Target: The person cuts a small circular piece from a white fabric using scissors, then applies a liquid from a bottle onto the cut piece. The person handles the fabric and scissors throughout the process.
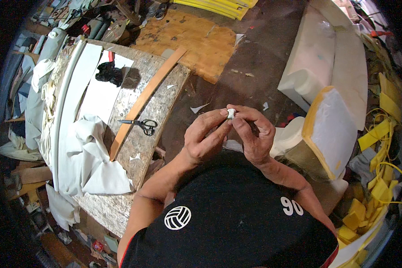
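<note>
Between the fingertips of both hands is a small white piece, rounded and too small to name for sure. My left hand pinches it from the left, and my right hand pinches it from the right. Both hands are raised in front of my chest, off the right side of the worktable. Black-handled scissors lie on that table, their blades across a long wooden strip. Crumpled pale grey fabric is spread to the left of the strip.
A black bundle rests on a white sheet on the table. At right stand pale foam blocks and a yellow-edged cushion, with yellow foam scraps beyond. A plywood sheet lies on the floor ahead. Fabric rolls line the left.
</note>
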Tool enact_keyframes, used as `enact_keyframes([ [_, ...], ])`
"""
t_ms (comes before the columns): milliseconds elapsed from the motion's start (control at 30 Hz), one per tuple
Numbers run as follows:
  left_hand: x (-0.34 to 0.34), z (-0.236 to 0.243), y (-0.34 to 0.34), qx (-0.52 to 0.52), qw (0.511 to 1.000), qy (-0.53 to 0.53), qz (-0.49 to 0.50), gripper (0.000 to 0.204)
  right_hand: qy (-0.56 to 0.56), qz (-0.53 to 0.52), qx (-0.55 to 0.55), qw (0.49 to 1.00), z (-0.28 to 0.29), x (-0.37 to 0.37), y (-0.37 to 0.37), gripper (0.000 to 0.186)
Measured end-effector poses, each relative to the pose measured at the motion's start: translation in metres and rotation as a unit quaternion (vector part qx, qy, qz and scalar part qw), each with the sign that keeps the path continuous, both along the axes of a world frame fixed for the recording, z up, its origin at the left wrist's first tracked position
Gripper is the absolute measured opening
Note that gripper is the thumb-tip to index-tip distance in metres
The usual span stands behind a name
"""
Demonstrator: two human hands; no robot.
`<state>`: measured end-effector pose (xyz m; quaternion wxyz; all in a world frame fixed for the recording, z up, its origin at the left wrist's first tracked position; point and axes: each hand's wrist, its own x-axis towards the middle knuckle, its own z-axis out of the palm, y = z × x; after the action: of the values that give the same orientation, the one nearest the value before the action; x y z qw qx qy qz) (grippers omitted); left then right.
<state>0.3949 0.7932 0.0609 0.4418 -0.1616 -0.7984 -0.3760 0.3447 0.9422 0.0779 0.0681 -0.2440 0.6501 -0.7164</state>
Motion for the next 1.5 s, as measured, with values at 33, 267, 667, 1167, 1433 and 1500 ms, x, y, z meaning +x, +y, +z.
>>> enact_keyframes([
  [33,-0.009,-0.002,-0.004,-0.006,1.000,0.022,-0.006,0.027,-0.028,-0.006,-0.011,1.000,0.002,-0.005,-0.004,0.010],
  [267,-0.062,0.018,-0.044,-0.016,0.995,0.053,-0.077,0.023,0.042,-0.024,-0.026,0.999,0.028,-0.048,-0.035,0.007],
  [667,-0.125,0.026,-0.087,0.059,0.981,0.101,-0.153,0.021,0.057,-0.107,-0.008,0.993,0.045,-0.083,-0.081,0.014],
  [1167,-0.133,-0.013,-0.080,0.568,0.719,-0.350,-0.195,0.010,-0.013,-0.125,0.210,0.969,0.013,-0.119,-0.088,0.023],
  [1433,-0.175,-0.029,-0.077,0.544,0.716,-0.399,-0.182,0.012,-0.050,-0.039,0.279,0.958,0.005,-0.182,-0.073,0.017],
  [1500,-0.197,-0.031,-0.069,0.550,0.716,-0.388,-0.185,0.012,-0.037,-0.031,0.265,0.963,0.000,-0.205,-0.063,0.020],
])
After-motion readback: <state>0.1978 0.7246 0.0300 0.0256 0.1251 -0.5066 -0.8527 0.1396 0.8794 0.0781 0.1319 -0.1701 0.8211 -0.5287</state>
